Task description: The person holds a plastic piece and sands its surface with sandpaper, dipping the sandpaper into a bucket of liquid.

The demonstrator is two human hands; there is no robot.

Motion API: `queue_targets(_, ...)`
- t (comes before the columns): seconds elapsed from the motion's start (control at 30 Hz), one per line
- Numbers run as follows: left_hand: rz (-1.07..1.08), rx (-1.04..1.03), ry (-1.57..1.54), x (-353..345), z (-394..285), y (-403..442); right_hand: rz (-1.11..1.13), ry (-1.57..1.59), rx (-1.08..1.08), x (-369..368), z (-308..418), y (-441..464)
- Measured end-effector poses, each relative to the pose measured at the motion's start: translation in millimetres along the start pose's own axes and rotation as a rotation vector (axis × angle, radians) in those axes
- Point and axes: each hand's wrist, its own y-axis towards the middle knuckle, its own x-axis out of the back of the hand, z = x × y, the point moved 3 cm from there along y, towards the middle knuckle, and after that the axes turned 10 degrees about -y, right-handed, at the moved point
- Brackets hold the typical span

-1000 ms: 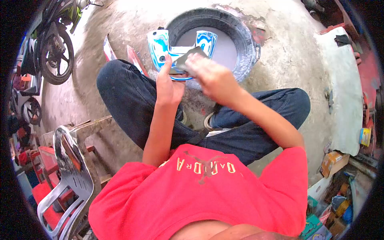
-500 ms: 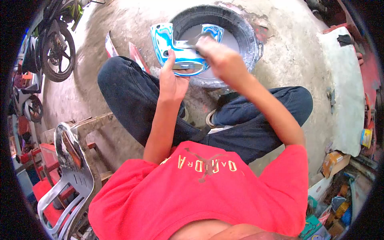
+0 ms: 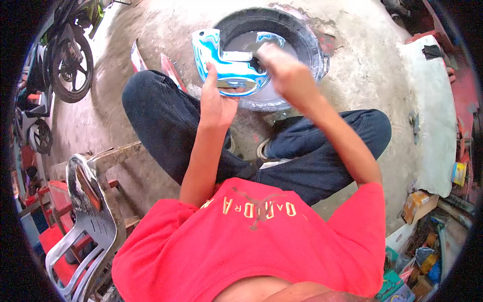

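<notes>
My left hand [image 3: 219, 105] grips the lower edge of a curved, glossy blue-and-white panel [image 3: 214, 58], thumb on its face. The panel has a cut-out and holes and looks like a motorcycle body part. It is held up over a round black tub [image 3: 241, 22] of cloudy, greyish water [image 3: 287, 53]. My right hand [image 3: 287, 68] is closed at the panel's right side, its fingers blurred by motion. Something dark grey shows at the fingertips, too smeared to name. The hand hides part of the panel's right arm.
Two red-and-white panel pieces [image 3: 171, 73] lie left of the tub. Motorcycles [image 3: 70, 65] stand at the far left. A grey plastic chair [image 3: 98, 226] is at lower left. A long whitish panel [image 3: 432, 121] and a cardboard box [image 3: 420, 206] lie at right.
My right hand has shifted slightly right and down along the panel. The panel has moved a little right and tilted, so its shine differs. My left hand keeps its grip.
</notes>
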Motion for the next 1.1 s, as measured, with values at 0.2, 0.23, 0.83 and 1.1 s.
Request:
queue_targets(0.2,0.021,-0.019,-0.03,-2.0,-4.6,-0.9,-0.08,-0.045,0.217,6.2,17.5,-3.1)
queue_targets(0.23,-0.009,-0.039,-0.007,-7.7,-5.6,-4.7,-0.091,-0.087,0.146,5.4,-1.4,3.9)
queue_targets(0.83,0.046,-0.013,-0.045,2.6,-6.6,5.4,-0.093,-0.066,0.35,10.4,54.0,-14.4)
queue_targets(1.1,-0.013,0.019,-0.019,1.3,-4.6,0.6,-0.071,-0.082,0.228,6.9,15.8,-7.0)
